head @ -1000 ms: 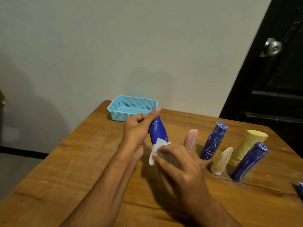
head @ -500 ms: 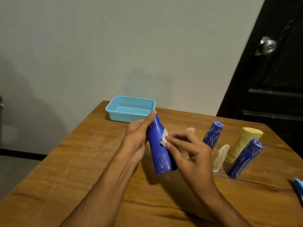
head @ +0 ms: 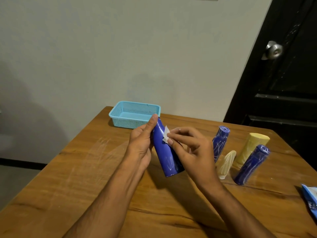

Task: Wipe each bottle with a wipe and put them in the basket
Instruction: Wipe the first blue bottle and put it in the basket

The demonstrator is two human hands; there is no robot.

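My left hand [head: 142, 145] grips a dark blue bottle [head: 164, 157], held tilted above the wooden table [head: 85, 169] with its base toward me. My right hand [head: 190, 152] pinches a small white wipe [head: 166, 136] against the bottle's upper side. An empty light blue basket [head: 135, 115] stands at the table's far edge, just behind the held bottle. To the right stand two more blue bottles [head: 220, 143] [head: 252, 164], a yellow bottle [head: 250, 148] and a small pale bottle [head: 226, 164]. The pink bottle is hidden behind my right hand.
A blue wipe packet [head: 310, 198] lies at the table's right edge. A black door with a metal knob [head: 272, 49] stands at the back right. A grey wall runs behind the table, and the floor drops away on the left.
My right hand moved the wipe from the bottle's lower part up to its upper side. The bottle's base is now uncovered and the pink bottle went out of sight behind my hand.
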